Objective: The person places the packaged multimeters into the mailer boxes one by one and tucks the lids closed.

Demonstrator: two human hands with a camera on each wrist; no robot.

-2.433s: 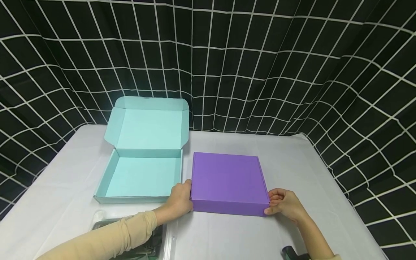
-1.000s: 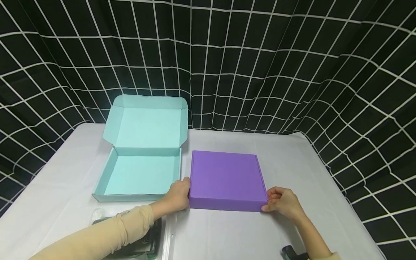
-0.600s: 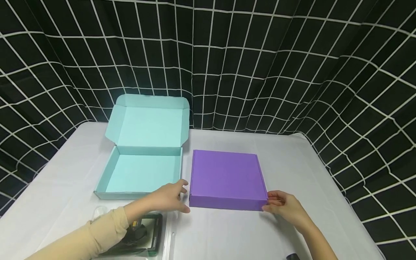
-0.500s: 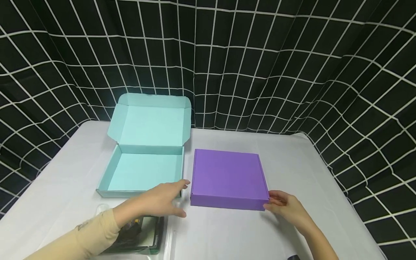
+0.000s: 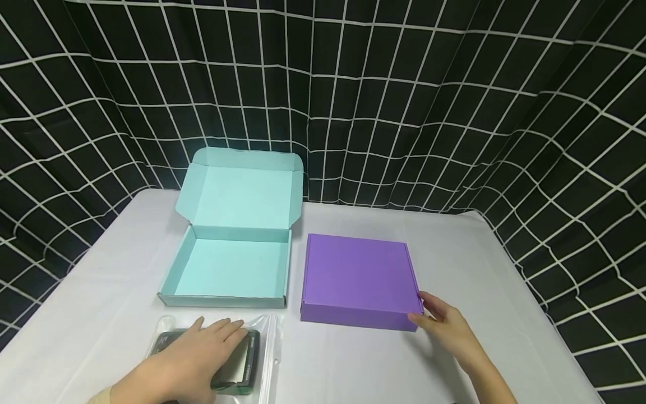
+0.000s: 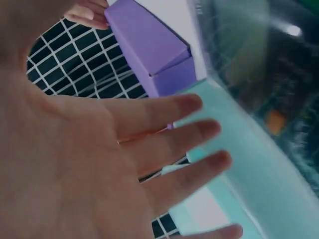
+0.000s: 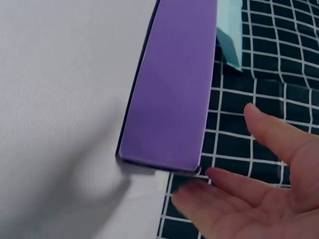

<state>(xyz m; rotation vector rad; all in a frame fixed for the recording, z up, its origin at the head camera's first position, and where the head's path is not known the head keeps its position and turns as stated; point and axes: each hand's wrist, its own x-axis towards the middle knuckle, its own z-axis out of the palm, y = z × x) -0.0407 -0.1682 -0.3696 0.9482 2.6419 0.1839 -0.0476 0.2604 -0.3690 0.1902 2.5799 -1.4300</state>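
Note:
In the head view, a closed purple box (image 5: 360, 275) lies flat on the white table. My right hand (image 5: 451, 331) is at its front right corner, thumb and fingers apart; in the right wrist view the fingers (image 7: 234, 186) spread loosely just off the box's end. Over a clear zip bag (image 5: 270, 359) at the front left hovers my left hand (image 5: 189, 356), palm down. Its fingers are straight and spread in the left wrist view, holding nothing. Inside the bag is a dark green-and-black flat package (image 5: 249, 362), partly hidden by that hand.
A teal box (image 5: 229, 266) stands at the back left with its lid (image 5: 244, 193) raised and nothing inside. It sits close to the purple box's left side. A black curtain (image 5: 353, 101) with white grid lines surrounds the white table (image 5: 348, 367).
My left hand has let go of the purple box's left side and moved left and nearer, over the bag. The right hand's fingers have loosened at the box's corner.

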